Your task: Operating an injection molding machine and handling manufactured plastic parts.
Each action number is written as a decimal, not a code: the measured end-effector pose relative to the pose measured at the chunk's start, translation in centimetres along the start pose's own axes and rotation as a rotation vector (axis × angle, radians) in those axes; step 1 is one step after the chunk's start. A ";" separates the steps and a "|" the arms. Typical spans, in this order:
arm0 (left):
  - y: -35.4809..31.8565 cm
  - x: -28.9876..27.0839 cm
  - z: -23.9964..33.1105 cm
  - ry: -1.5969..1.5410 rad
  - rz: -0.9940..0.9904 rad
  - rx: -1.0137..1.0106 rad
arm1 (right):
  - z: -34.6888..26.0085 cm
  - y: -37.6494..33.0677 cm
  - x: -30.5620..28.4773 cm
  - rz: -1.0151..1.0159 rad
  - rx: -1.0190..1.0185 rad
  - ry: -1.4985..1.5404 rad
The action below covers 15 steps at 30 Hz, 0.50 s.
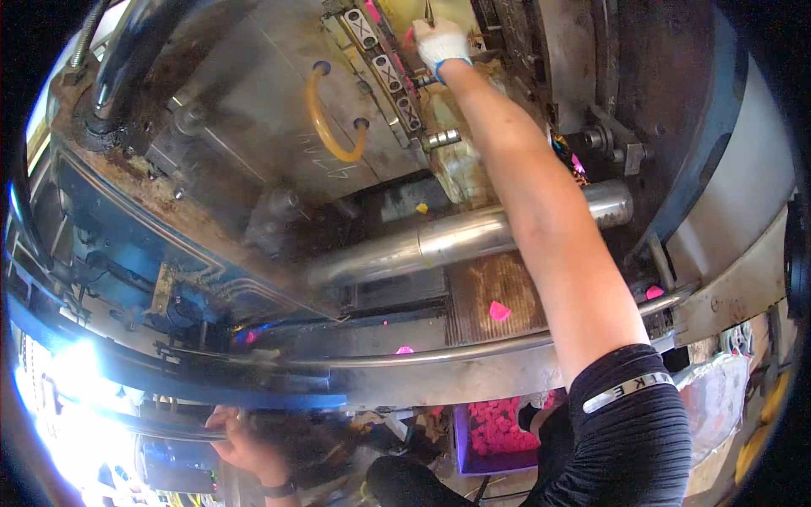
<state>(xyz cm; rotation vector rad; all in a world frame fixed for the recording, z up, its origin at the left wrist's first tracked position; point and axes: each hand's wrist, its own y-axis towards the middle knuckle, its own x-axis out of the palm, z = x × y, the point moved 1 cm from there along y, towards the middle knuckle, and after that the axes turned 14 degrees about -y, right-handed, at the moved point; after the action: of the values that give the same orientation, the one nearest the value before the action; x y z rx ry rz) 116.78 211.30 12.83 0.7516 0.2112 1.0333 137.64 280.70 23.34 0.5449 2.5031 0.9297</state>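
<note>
My right hand (440, 44), in a white glove with a blue cuff, reaches deep into a large metal machine. Its fingers are closed around a thin, pointed metal tool (429, 12), whose kind I cannot make out. Beside this hand runs a mold edge with a row of marked metal blocks (388, 73). A bit of pink shows next to the glove. At the lower left, my bare left hand (245, 444) has its fingers wrapped round a metal bar (182, 433) at the machine's front; a dark band sits on that wrist.
A thick shiny tie bar (465, 237) crosses below my right arm. Yellow hose (319, 118) loops from the mold plate. Pink pieces (500, 311) lie scattered in the machine. A purple crate (498, 463) holding many pink pieces stands below the front rail (405, 361). Bright glare covers the lower left.
</note>
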 end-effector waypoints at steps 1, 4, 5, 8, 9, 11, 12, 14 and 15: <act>-0.1 0.1 0.0 0.016 0.039 -0.005 | 0.5 0.0 -0.1 -0.067 -0.008 0.085; -0.1 -0.6 0.0 0.027 0.048 0.018 | -2.5 -0.4 -1.2 -0.083 -0.093 0.122; -0.1 -0.9 0.1 0.024 0.013 0.034 | -4.5 -0.6 -1.2 -0.209 -0.072 0.252; -0.3 -0.9 0.3 0.019 0.045 0.037 | -7.4 -1.0 -2.1 -0.187 -0.164 0.348; -0.3 -0.8 0.4 0.022 0.053 0.042 | -7.8 -0.5 -2.0 -0.173 -0.154 0.254; -0.6 -0.2 0.8 -0.024 0.063 -0.002 | -8.0 -0.3 -2.5 -0.161 -0.155 0.090; -0.7 0.1 1.3 0.054 0.044 0.024 | -7.6 0.2 -1.6 -0.126 -0.112 0.064; -0.3 0.8 0.2 0.016 0.021 0.005 | -2.6 3.5 -0.8 0.024 0.021 -0.069; -0.3 0.8 -0.3 0.008 0.027 -0.003 | -1.0 3.9 -0.6 -0.064 0.055 0.079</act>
<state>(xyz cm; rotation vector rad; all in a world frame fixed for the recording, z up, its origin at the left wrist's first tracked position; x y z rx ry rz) 117.27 211.99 12.58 0.7499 0.2067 1.0625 138.46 282.61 26.79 0.4501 2.6075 0.8765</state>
